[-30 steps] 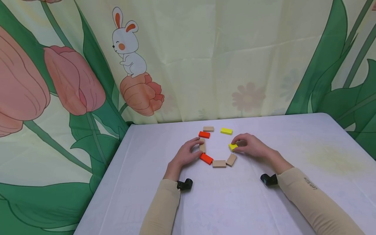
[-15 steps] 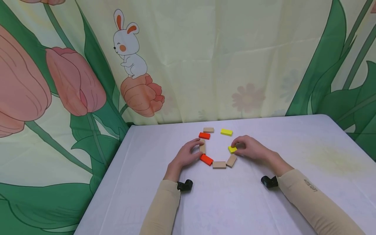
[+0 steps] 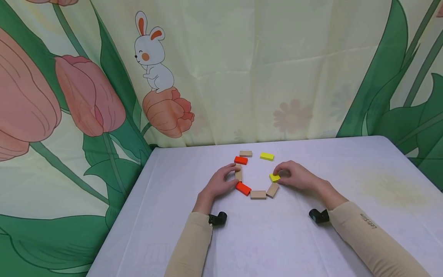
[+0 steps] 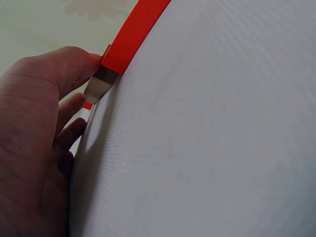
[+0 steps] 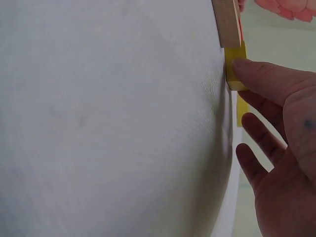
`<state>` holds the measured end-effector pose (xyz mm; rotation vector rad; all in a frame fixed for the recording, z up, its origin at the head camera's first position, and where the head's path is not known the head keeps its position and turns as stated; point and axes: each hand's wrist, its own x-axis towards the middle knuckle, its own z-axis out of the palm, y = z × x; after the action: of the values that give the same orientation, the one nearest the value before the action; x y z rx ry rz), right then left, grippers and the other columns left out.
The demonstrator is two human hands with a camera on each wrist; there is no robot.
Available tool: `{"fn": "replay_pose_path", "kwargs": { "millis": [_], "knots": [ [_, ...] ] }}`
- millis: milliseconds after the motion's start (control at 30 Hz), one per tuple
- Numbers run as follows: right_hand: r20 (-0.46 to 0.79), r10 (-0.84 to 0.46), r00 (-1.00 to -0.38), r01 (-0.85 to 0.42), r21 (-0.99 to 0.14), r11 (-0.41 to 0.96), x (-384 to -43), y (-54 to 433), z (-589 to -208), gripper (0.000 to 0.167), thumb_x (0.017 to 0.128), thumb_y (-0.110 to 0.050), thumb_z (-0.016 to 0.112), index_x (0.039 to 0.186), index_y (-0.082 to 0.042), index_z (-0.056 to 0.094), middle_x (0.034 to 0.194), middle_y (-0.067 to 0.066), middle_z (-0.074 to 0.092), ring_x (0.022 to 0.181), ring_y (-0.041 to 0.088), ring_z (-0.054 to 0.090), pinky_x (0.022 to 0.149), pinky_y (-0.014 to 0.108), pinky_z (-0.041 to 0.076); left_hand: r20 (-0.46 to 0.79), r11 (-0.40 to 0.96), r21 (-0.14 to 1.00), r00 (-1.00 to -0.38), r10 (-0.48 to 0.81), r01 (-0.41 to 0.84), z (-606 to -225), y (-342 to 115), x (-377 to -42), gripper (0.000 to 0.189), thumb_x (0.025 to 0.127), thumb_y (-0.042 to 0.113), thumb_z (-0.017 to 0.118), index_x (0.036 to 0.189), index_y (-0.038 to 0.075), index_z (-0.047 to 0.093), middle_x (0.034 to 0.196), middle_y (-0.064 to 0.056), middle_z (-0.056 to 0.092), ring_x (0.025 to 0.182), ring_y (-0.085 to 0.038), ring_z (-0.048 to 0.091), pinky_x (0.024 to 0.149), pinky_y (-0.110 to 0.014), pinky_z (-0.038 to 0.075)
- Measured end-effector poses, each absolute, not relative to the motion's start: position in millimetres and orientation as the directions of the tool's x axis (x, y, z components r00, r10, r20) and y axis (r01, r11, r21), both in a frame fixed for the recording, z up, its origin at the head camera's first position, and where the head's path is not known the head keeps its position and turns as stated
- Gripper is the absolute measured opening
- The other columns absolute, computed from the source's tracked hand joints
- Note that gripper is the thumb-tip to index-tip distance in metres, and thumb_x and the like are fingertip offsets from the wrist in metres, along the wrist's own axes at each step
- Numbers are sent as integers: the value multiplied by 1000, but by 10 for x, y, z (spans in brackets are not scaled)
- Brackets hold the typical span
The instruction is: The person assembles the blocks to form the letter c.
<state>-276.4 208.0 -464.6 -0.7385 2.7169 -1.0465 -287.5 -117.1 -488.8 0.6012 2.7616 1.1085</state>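
Observation:
Small wooden blocks lie in a broken ring on the table. My left hand (image 3: 220, 181) holds a plain wooden block (image 3: 238, 175) at the ring's left side, index finger at its far end and thumb at its near end. A red block (image 3: 243, 188) meets that near end; in the left wrist view this red block (image 4: 136, 37) passes just above the thumb. On the other side, my right hand (image 3: 295, 177) pinches a yellow block (image 3: 273, 178) between thumb and fingers. Its near end sits right at a tilted plain block (image 3: 272, 190), also visible as a plain block (image 5: 228, 22) in the right wrist view.
A plain block (image 3: 258, 195) closes the near side of the ring. Farther back are another red block (image 3: 240, 160), a plain block (image 3: 245, 153) and a second yellow block (image 3: 267, 156), with a gap between the last two. A printed curtain (image 3: 228, 77) hangs behind the white-covered table (image 3: 138, 215).
My right hand has drawn the yellow block slightly nearer to me, up to the tilted plain block. The left hand stays in place on its block.

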Motion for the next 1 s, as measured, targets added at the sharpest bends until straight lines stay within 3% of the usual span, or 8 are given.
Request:
{"fn": "replay_pose_path", "kwargs": {
  "millis": [1000],
  "knots": [
    [33, -477, -878, -379, -656, 653, -2745, 2076, -4650, 22, 88, -6, 77, 109, -10, 72, 113, 4, 69, 114, 33, 56, 105, 60, 39, 51, 649, 688, -913, 405, 326, -4866, -1173, -2868, 42, 96, 27, 66, 138, 23, 63, 155, 4, 43, 144, -21, 36, 116, -47, 31]
  ]
}}
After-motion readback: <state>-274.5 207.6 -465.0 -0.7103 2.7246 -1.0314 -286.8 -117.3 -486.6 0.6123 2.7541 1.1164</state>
